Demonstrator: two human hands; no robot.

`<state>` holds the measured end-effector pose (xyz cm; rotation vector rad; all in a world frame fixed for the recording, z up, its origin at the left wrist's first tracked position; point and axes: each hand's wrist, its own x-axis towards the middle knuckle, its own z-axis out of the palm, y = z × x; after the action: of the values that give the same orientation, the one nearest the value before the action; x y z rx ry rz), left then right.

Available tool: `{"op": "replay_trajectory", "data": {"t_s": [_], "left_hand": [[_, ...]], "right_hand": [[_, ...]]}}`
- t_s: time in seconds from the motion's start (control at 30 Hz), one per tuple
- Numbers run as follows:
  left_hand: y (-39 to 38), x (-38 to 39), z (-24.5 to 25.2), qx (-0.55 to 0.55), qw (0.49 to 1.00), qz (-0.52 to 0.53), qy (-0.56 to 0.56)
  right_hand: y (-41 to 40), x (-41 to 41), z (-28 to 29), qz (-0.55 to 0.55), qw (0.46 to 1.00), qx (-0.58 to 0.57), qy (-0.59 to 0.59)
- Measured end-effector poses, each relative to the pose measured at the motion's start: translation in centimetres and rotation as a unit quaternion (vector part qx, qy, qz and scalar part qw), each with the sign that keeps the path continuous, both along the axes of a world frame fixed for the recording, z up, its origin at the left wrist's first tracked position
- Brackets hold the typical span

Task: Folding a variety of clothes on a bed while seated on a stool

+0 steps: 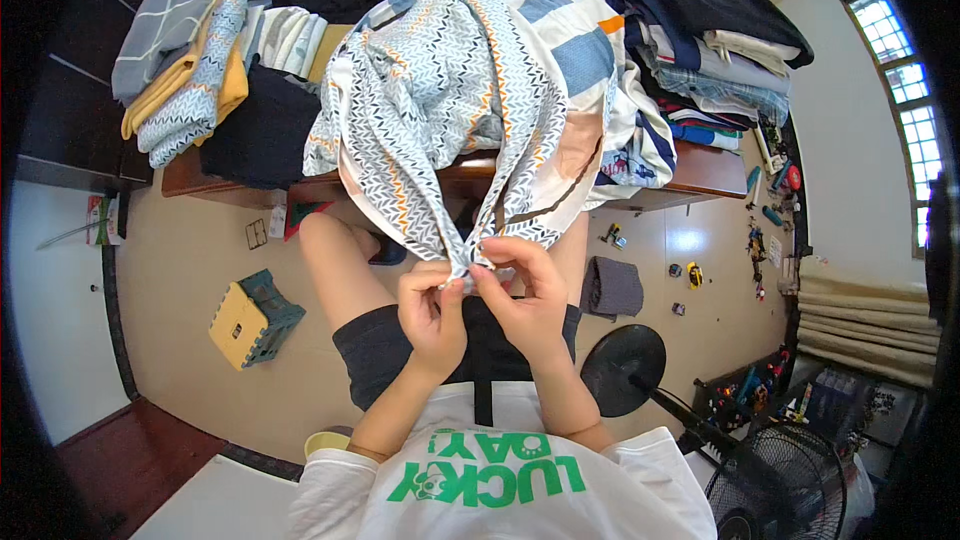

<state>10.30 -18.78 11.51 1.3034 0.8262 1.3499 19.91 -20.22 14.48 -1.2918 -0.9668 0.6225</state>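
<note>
Both my hands meet over my lap at a gathered corner of a large patterned cloth, likely a duvet cover or sheet. One face of the cloth (442, 82) is white with grey, black and orange chevrons; the other shows blue, peach and orange blocks. My left hand (431, 311) pinches the corner between thumb and fingers. Beside it, my right hand (525, 285) grips the same corner, thumb tip almost touching the left. From there the cloth fans out and lies bunched over a brown wooden bench or bed edge (709, 172). What lies inside the folds is hidden.
Folded bedding (172, 52) is stacked at the left beside a black folded cloth (259, 127). Folded clothes (720, 52) are piled at the right. On the floor are a folding stool (255, 319), a dark grey cloth (613, 286), small toys (695, 275) and a black fan (780, 480).
</note>
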Motion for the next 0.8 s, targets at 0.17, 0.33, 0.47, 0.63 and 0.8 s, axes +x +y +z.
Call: {"op": "replay_trajectory", "data": {"t_s": [0.17, 0.33, 0.47, 0.63, 0.8], "left_hand": [[0.1, -0.1, 0.0, 0.022, 0.999, 0.042, -0.006], [0.4, -0.7, 0.3, 0.001, 0.999, 0.041, 0.016], [0.3, -0.7, 0.1, -0.006, 0.998, 0.049, 0.032], [0.4, -1.0, 0.3, -0.006, 0.997, 0.039, 0.064], [0.4, -1.5, 0.1, 0.046, 0.996, 0.011, 0.076]], "right_hand": [[-0.8, 0.5, 0.6, 0.056, 0.992, -0.021, -0.11], [-0.8, 0.0, 0.7, 0.064, 0.986, 0.011, -0.156], [-0.6, -0.2, 0.7, 0.064, 0.989, 0.003, -0.13], [-0.5, 0.2, 0.8, 0.079, 0.983, -0.01, -0.165], [-0.5, 0.3, 0.3, 0.085, 0.973, 0.001, -0.216]]}}
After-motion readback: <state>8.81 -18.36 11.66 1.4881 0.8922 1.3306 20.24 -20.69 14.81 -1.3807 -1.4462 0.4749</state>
